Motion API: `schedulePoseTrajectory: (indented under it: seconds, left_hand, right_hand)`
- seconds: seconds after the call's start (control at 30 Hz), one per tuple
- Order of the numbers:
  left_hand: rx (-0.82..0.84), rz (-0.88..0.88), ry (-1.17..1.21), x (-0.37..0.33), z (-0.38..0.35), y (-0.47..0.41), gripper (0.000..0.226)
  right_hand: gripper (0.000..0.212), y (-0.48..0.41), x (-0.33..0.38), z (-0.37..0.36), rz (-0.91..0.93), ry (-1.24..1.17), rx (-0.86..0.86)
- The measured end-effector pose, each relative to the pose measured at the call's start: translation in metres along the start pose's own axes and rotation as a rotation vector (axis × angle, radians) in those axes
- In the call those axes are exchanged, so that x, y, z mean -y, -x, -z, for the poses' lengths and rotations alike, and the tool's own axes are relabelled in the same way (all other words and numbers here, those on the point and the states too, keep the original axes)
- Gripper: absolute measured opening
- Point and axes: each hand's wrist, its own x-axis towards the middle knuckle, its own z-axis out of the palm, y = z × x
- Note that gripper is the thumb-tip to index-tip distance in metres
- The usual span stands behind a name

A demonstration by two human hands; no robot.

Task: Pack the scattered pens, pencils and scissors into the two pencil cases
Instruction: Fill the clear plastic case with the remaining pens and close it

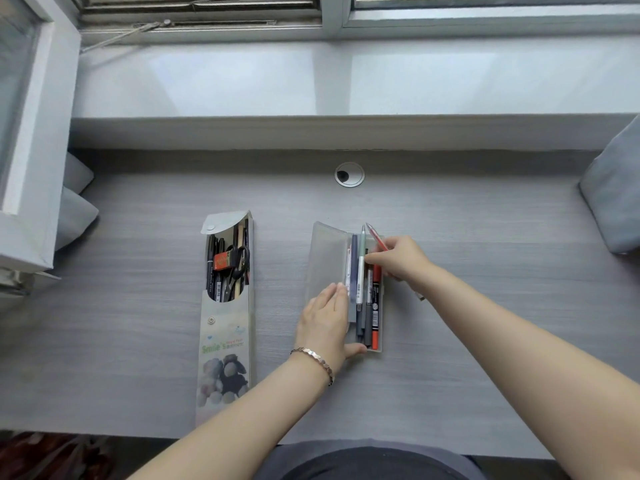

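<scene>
Two pencil cases lie on the grey desk. The left one, a printed flap case (225,344), stands open and holds black pens, black-handled scissors (239,261) and an orange eraser. The right one is a frosted clear box (325,258) with its lid swung open to the left; several pens lie in its tray, among them an orange marker (375,306) and a white pen (361,271). My left hand (327,323) rests flat on the lid and near end of the box. My right hand (401,259) pinches a red pen (376,237) over the tray's far end.
A round cable grommet (349,174) sits in the desk behind the cases. Grey cushions lie at the left (74,216) and right (613,199) edges. A raised window sill runs along the back. A white frame stands at far left.
</scene>
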Motion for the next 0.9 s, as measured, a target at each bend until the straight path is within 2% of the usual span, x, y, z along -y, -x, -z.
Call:
schedulePoseTrajectory:
  seconds: [0.1,0.23,0.3,0.37,0.43,0.53,0.6,0.7,0.8,0.9]
  left_hand:
    - [-0.002,0.001,0.002,0.0,0.001,0.0,0.101]
    - [-0.005,0.001,0.003,0.0,0.0,0.0,0.101]
    - [-0.001,0.006,0.002,-0.001,0.0,0.0,0.101]
    - [-0.004,0.007,0.0,-0.001,0.0,0.0,0.102]
    - [-0.007,0.007,0.0,0.0,-0.001,0.0,0.102]
    - [-0.013,0.007,0.004,0.001,-0.002,0.0,0.102]
    - [-0.015,-0.003,-0.002,0.002,-0.003,0.0,0.102]
    - [-0.018,-0.005,-0.003,0.002,-0.003,0.0,0.102]
    - [-0.025,-0.001,-0.008,0.0,-0.002,0.001,0.102]
    - [-0.028,-0.002,-0.011,0.001,-0.003,0.001,0.101]
  right_hand:
    - [0.006,0.003,-0.009,-0.003,0.063,0.054,-0.019]
    - [0.018,0.002,-0.019,-0.005,0.154,0.256,-0.011]
    - [0.01,0.006,-0.017,-0.003,0.171,0.202,-0.024]
    - [0.013,0.015,-0.015,-0.001,0.177,0.057,-0.04]
    - [0.018,0.03,-0.016,0.003,0.146,-0.098,0.035]
    - [0.011,0.056,-0.023,0.004,0.124,-0.113,0.27]
    - [0.016,0.066,-0.029,0.003,0.26,-0.14,0.271]
    - [0.017,0.069,-0.038,0.013,0.61,-0.21,0.056]
    - [0.016,0.064,-0.047,0.017,0.855,-0.008,-0.067]
    - [0.015,0.052,-0.061,0.005,0.953,0.256,-0.069]
